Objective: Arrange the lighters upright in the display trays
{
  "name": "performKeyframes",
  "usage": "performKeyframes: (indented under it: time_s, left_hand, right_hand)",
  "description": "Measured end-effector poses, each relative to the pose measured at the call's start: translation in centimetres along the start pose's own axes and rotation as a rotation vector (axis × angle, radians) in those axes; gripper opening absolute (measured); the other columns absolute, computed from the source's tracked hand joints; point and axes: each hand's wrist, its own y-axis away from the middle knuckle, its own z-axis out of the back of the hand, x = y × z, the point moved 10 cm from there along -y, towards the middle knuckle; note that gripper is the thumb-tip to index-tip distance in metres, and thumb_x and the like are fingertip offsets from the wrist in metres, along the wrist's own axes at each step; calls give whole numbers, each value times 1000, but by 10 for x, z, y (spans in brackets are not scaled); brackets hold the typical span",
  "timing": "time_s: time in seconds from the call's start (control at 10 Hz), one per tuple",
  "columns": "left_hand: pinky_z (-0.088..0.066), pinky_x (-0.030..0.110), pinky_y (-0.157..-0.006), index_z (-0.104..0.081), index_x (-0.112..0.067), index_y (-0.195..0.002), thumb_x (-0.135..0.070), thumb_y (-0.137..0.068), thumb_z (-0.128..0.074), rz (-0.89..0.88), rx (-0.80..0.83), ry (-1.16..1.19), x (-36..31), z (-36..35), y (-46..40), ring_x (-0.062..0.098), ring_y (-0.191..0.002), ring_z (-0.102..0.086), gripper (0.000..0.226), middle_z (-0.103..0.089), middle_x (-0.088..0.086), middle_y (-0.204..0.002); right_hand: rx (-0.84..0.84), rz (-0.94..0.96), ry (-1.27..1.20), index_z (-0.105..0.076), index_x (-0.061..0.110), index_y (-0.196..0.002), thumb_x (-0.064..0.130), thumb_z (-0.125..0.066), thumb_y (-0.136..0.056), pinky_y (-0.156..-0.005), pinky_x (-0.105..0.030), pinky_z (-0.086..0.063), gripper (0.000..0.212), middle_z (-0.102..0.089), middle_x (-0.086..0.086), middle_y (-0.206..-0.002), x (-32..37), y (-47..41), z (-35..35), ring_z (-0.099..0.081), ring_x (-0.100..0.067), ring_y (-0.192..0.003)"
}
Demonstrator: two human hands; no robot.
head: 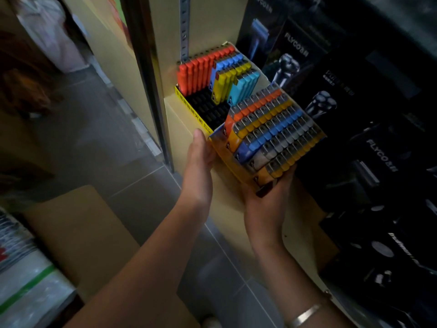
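The shelf (224, 185) carries two trays. The rear tray (189, 107) is part-filled: orange, blue, yellow and cyan lighters (196, 74) stand upright at its back, with empty black slots in front. The full tray (272, 136) sits tilted just before the rear tray, gripped at both ends: left hand (201, 150) with thumb along its near-left edge, right hand (267, 197) with fingers curled under its near corner. It seems to be getting seated; next it needs levelling beside the rear tray. Razor boxes (354, 114) crowd its right side.
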Motion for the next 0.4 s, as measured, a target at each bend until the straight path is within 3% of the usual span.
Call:
performKeyframes:
  time_s: [0.1,0.2,0.3,0.4]
  left_hand:
    - [-39,9,-81,-45,-44,-107,-55,-95,-20,-22,20,-11,-3,5,-5,-17,-85,-56,30,-59,-28,-94]
    - [-37,19,-94,-37,-31,-136,-58,-94,-22,28,67,30,1,8,-3,-4,-100,-57,53,-57,-15,-121]
    - [-34,29,-102,-28,-21,-145,-58,-94,-24,102,98,4,2,14,9,10,-116,-49,63,-42,0,-143]
    - [-37,28,-94,-39,-23,-139,-54,-94,-34,136,27,-63,-4,34,27,8,-114,-50,55,-46,-8,-136]
  right_hand:
    - [-1,-18,24,-9,22,-151,-5,-69,-77,-93,7,-23,98,-29,5,-151,-6,0,-1,-32,4,-128]
    - [3,-28,24,-10,20,-150,-4,-68,-78,-105,-10,-29,97,-30,1,-151,-4,-1,-1,-34,-8,-134]
    - [-5,-50,-13,-14,20,-149,-3,-68,-79,-97,-11,-40,91,-37,0,-146,2,4,6,-42,-10,-130]
    - [2,-183,-23,-15,18,-149,-12,-57,-81,-81,1,-37,85,-34,1,-144,11,25,9,-43,-6,-122]
